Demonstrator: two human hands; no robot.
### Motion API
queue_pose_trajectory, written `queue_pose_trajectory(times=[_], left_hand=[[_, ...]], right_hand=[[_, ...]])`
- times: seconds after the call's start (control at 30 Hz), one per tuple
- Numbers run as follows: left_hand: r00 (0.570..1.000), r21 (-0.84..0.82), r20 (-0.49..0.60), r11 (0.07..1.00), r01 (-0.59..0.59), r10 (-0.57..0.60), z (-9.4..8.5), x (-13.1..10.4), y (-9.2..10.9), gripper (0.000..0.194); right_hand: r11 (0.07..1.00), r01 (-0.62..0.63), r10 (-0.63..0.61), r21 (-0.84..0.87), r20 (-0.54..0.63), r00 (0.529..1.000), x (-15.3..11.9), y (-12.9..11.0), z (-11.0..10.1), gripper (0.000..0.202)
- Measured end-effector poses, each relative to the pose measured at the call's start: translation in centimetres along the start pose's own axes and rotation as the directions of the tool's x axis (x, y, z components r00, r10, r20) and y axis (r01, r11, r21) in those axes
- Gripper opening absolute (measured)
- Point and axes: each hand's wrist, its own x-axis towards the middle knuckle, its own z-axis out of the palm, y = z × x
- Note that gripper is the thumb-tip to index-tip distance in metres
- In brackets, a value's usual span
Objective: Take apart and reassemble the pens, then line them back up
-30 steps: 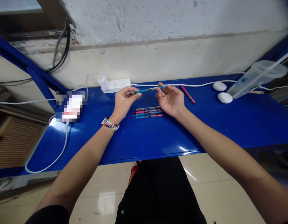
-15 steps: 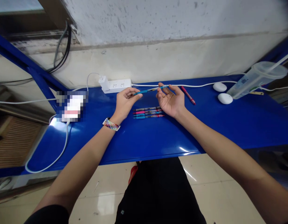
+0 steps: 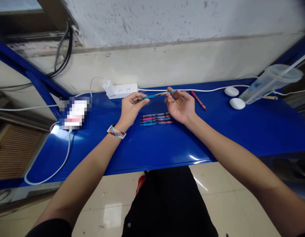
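Observation:
A blue pen (image 3: 156, 95) is held level above the table between my two hands. My left hand (image 3: 131, 107) pinches its left end between thumb and fingers. At the other end, my right hand (image 3: 180, 105), palm turned up and fingers curled, holds the pen by its clear-and-blue tip. Just below, several pens lie side by side in a stack of rows: a grey pen (image 3: 152, 115), a pink-ended pen (image 3: 148, 119) and a blue-ended pen (image 3: 149, 123). Their right ends lie close to my right hand. Beyond that hand rests a single red pen (image 3: 198, 100).
On the blue table (image 3: 162, 148) stand a white power strip (image 3: 124, 90) and a phone (image 3: 75, 113), blurred out, with a cable. To the right are two white rounded objects (image 3: 237, 103) and a tilted clear plastic cup (image 3: 263, 85) with a straw. A wall rises behind.
The view has shifted very slightly. Both hands keep the blue pen in nearly the same position, and the pens on the table have not moved.

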Motion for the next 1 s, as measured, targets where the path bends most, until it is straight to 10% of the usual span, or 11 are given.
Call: queue_pose_trajectory(times=[0.27,0.53,1.0], left_hand=[[1.0,0.032,0.025,0.999,-0.003,0.002,-0.3,0.0,0.1,0.025],[1.0,0.016,0.017,1.0,-0.019,0.019,-1.1,0.2,0.1,0.024],[0.95,0.398,0.311,0.902,-0.168,0.04,-2.0,-0.5,0.1,0.009]], right_hand=[[0.998,-0.01,0.011,0.058,-0.01,1.0,0.1,0.3,-0.2,0.035],[0.964,0.12,-0.099,-0.239,0.097,0.99,0.0,-0.9,-0.2,0.038],[0.494,0.344,-0.072,-0.799,0.357,0.931,0.3,-1.9,-3.1,0.016]])
